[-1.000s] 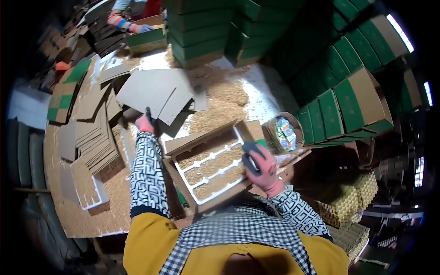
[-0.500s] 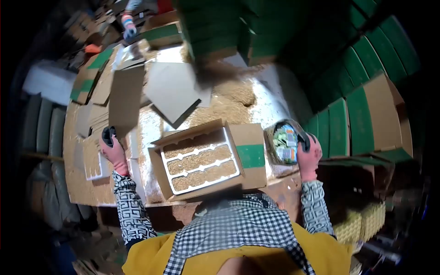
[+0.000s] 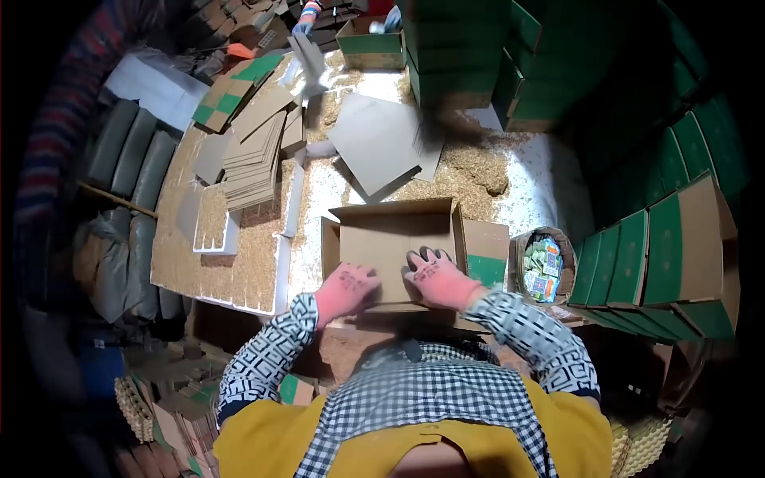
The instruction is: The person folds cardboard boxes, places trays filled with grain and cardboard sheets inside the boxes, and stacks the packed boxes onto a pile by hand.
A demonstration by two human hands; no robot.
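An open cardboard box (image 3: 458, 247) stands near the front edge of the table, with a brown cardboard sheet (image 3: 382, 247) lying inside it over its contents. My left hand (image 3: 347, 288), in a pink glove, rests on the sheet at the box's near left. My right hand (image 3: 438, 279), in a pink glove with dark fingertips, has its fingers spread on the sheet at the near right. The white divider and grain-like filling are hidden beneath the sheet. A round basket (image 3: 518, 267) of small colourful packets stands right of the box.
Stacked cardboard sheets (image 3: 256, 163) and a white tray with filling (image 3: 215, 227) are at the left. Grey sheets (image 3: 378, 135) lie behind the box. Green-and-brown boxes (image 3: 665, 239) line the right. A co-worker's gloved hand (image 3: 303, 28) is at the far side.
Both hands have moved in to the box from the sheet stack and the basket. A cardboard sheet now covers the divider. The view has shifted, and the far co-worker holds grey pieces.
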